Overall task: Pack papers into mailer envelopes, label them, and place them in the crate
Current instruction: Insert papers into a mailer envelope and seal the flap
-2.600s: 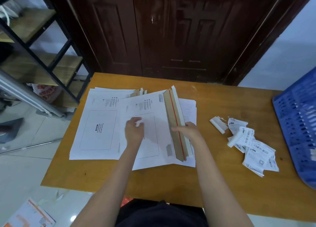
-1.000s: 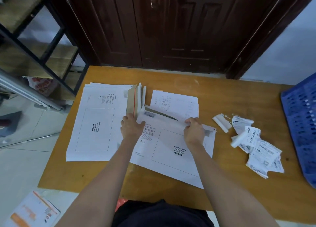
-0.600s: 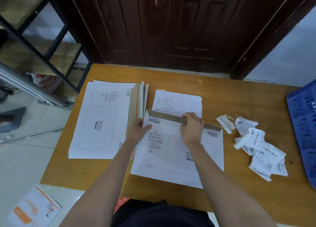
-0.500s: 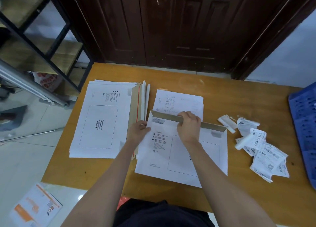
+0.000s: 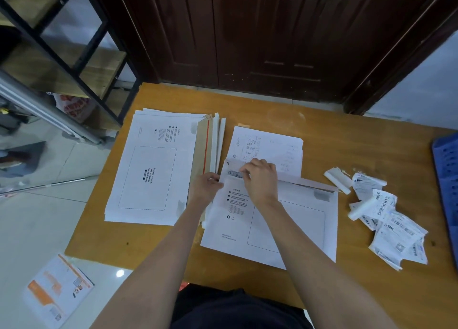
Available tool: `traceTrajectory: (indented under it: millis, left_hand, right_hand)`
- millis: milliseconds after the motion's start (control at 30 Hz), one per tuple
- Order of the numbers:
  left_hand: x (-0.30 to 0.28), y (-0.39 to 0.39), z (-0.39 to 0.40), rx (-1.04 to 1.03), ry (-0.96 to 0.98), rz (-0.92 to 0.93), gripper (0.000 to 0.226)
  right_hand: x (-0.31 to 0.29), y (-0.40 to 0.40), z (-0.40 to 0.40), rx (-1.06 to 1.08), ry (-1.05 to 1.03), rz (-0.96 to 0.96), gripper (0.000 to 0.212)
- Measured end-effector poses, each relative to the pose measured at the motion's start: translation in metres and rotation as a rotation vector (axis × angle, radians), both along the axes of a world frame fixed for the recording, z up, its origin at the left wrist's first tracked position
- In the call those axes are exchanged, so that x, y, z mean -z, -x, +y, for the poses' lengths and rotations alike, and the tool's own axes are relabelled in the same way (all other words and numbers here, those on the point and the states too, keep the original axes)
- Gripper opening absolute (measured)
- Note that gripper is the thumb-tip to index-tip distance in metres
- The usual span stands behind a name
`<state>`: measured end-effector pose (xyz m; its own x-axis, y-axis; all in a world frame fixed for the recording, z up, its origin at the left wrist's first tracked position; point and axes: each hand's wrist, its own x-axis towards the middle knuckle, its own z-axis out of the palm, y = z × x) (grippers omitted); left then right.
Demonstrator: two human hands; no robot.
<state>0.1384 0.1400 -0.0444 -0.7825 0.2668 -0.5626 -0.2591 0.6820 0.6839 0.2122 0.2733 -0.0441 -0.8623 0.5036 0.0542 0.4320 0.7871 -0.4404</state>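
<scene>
**Readable print on the table**

The top mailer of the stack (image 5: 151,170) carries, inside its outlined box, the words "Please attach the express waybill here", printed sideways to the camera, above a small black bar. The mailer in front of the person (image 5: 285,219) shows a recycling symbol and small print too fine to read. The loose labels (image 5: 389,224) bear barcodes; their text is illegible. The paper sheet (image 5: 270,145) has handwriting, unreadable.

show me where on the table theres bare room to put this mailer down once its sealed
Bare wood lies along the far edge of the table by the door, and in the near right corner below the label scraps. The left is crowded by the envelope stack; the middle holds the mailer and papers.
</scene>
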Motion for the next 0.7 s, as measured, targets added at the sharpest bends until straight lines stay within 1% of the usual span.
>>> traceTrajectory:
  millis: [267,500,600,700]
  left_hand:
    - [0.001,0.0,0.002,0.012,0.029,0.01,0.009]
    - [0.003,-0.001,0.002,0.008,0.013,0.012,0.01]
    - [0.003,0.0,0.002,0.011,0.005,0.016,0.01]
    - [0.007,-0.001,0.001,-0.022,-0.014,0.008,0.011]
  right_hand:
    - [0.006,0.001,-0.001,0.01,0.007,0.008,0.016]
    - [0.017,-0.003,-0.007,-0.004,-0.002,0.0,0.016]
    - [0.021,-0.01,-0.014,-0.027,-0.001,-0.051,0.026]
    - [0.012,-0.009,-0.019,-0.089,0.018,-0.165,0.034]
